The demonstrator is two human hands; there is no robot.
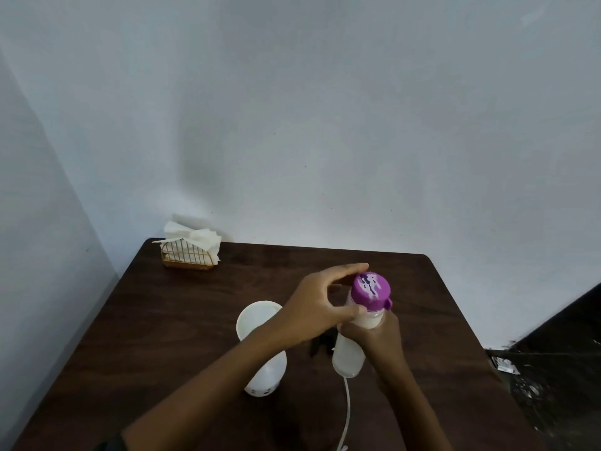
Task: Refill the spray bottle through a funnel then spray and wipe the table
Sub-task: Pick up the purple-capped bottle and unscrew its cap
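Both hands are together on one item. L hand [320,304] pinches the purple cap [370,289], thumb on the near side and fingers over the far side. R hand [380,336] is wrapped round the refill bottle [349,359] just under the neck. The bottle is held tilted above the table [195,320], approx centre-right, cap end at 12 and base at 6.

Handling: translucent white plastic w/ milky liquid inside, so likely mid-weight. The wall is prob soft enough to squeeze, and the liquid would slosh once the cap is off. Best hold is firm round the shoulder w/ R hand while L hand twists the cap. Don't crush the body or it'll spurt. The cap is smooth w/ a small side lug, which gives some purchase.

Around:
- A white open-top vessel [265,375] stands at 9 o'clock from the bottle, partly under the L forearm.
- A black piece [320,345] lies between the vessel and the bottle.
- A thin white tube [347,408] runs toward 6.
- These three may be the spray bottle w/ funnel and its removed trigger head, but they're too hidden to confirm.
- A gold wire napkin holder [190,257] w/ white tissues sits at the far corner, at 10 o'clock, well apart.

In the way: the L forearm crosses over the vessel's rim, so a careless swing could tip it. The tube lies near the R wrist.
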